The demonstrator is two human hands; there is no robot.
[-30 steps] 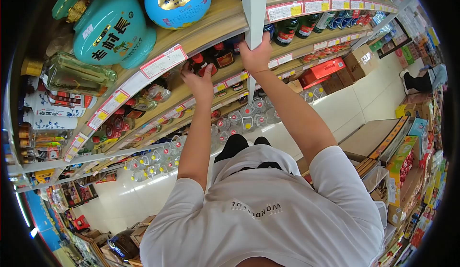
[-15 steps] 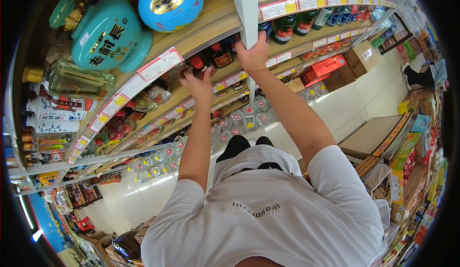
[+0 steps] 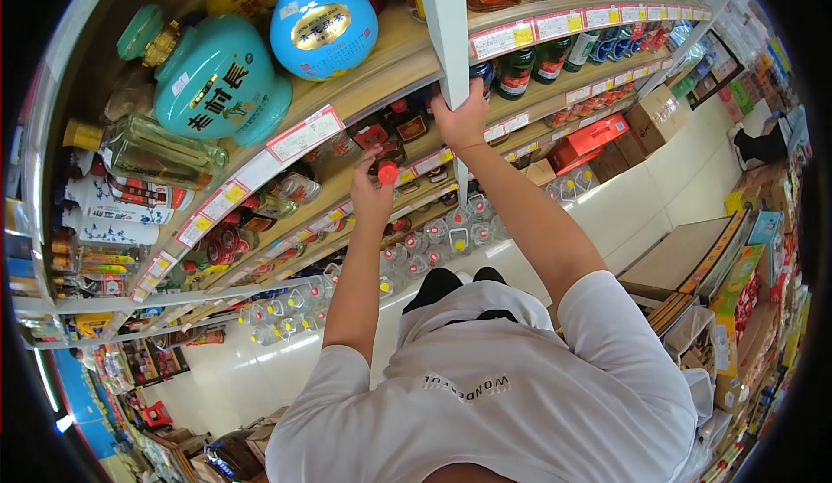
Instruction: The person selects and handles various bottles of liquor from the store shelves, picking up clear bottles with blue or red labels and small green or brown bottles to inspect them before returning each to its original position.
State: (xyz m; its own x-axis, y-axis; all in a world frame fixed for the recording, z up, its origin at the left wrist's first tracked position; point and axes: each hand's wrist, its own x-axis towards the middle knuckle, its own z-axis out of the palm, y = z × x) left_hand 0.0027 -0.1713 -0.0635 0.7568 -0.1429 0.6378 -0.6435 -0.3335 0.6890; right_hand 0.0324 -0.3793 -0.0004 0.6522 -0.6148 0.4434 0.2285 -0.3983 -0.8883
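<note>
My left hand (image 3: 371,190) is closed round a dark bottle with a red cap (image 3: 387,172), at the front edge of a middle shelf. The cap points out toward me. Behind it on that shelf, dark bottles with red labels (image 3: 407,125) lie deeper in shadow. My right hand (image 3: 462,120) is wrapped round the lower part of a white shelf post (image 3: 445,41), right of the left hand. Dark green bottles (image 3: 515,74) stand just right of the post.
A turquoise bottle (image 3: 208,84) and a blue bottle (image 3: 325,28) stand on the upper left shelf. Clear jugs (image 3: 459,238) are on the floor below. A red box (image 3: 589,140) and cartons (image 3: 656,119) sit at right. Another person's dark shoe (image 3: 752,147) shows far right.
My left hand has moved slightly right and down, bringing the red-capped bottle outward from the shelf. My right hand stays on the post. The whole view has shifted slightly.
</note>
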